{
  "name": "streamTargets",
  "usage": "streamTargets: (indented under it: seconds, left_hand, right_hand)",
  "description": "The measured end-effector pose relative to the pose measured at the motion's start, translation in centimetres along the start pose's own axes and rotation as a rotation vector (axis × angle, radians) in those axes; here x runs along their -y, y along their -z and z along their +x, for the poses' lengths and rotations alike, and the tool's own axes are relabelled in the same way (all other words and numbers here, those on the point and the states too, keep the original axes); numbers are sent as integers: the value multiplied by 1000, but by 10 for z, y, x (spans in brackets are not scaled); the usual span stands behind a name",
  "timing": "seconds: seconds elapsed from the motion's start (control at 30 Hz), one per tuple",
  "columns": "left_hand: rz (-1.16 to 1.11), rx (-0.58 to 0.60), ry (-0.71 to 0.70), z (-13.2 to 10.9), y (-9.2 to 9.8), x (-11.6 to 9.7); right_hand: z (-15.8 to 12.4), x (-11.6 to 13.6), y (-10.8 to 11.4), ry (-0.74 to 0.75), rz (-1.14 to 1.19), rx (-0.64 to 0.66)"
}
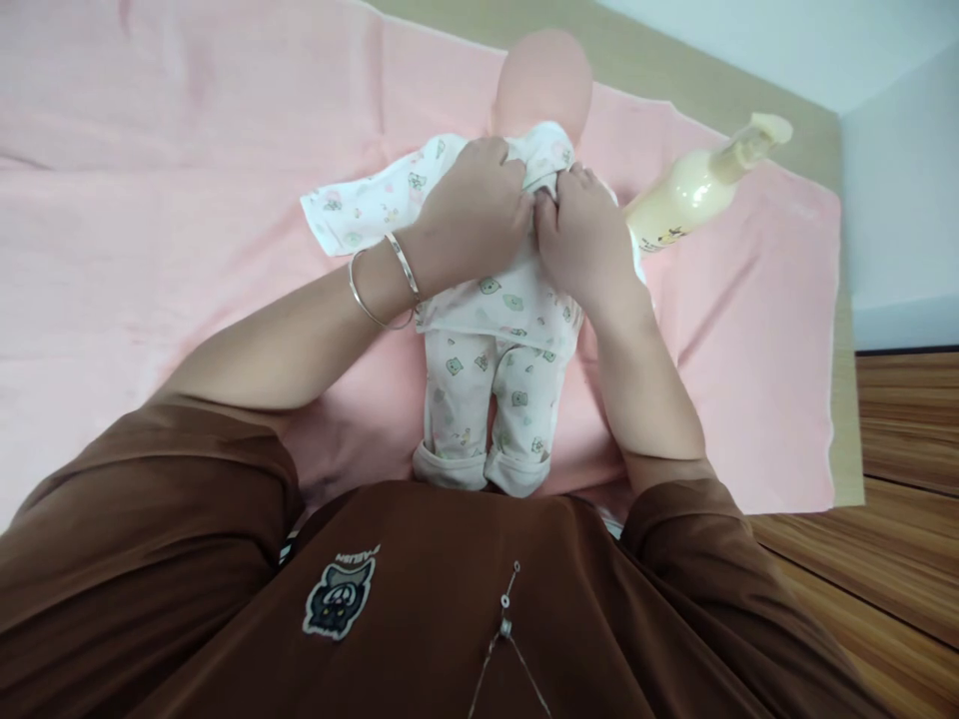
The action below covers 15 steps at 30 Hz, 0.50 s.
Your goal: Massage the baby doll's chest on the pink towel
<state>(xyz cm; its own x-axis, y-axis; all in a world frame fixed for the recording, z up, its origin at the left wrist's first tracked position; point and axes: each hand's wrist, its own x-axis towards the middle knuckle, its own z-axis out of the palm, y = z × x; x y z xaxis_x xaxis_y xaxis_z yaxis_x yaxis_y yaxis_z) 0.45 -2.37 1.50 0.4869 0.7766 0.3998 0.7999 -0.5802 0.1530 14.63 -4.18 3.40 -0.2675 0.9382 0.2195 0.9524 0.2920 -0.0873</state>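
A baby doll (pixel 545 85) with a smooth bald head lies on the pink cloth, dressed in a white printed shirt (pixel 501 300) and matching trousers (pixel 459 389) with turned-up cuffs. My left hand (pixel 479 205), with a silver bangle at the wrist, is closed on the shirt just below the collar. Close beside it, my right hand (pixel 588 235) pinches the shirt's other side at the neckline. Between the fingers, a small dark spot shows; I cannot make out what it is. One sleeve (pixel 367 215) stretches out flat to the left.
A cream-coloured pump bottle (pixel 685 195) is right of the doll, near my right hand. The pink cloth (pixel 150 200) covers most of a light wooden table (pixel 816 150). White wall stands behind, and brown wooden flooring (pixel 910 429) lies at the right.
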Motion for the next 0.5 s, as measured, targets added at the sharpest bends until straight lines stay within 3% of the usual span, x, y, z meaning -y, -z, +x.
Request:
streamTargets:
  seconds: [0.1, 0.23, 0.37, 0.5]
  left_hand:
    - [-115, 16, 18, 8, -8, 13]
    - [-161, 2, 210, 13, -21, 24]
    - [-100, -9, 285, 10, -21, 18]
    - [-89, 12, 261, 1, -5, 2]
  right_hand:
    - [-11, 17, 6, 9, -24, 2]
    - [-18, 26, 9, 17, 19, 59]
    - [-7, 11, 1, -53, 124, 57]
    - [7, -7, -9, -77, 144, 21]
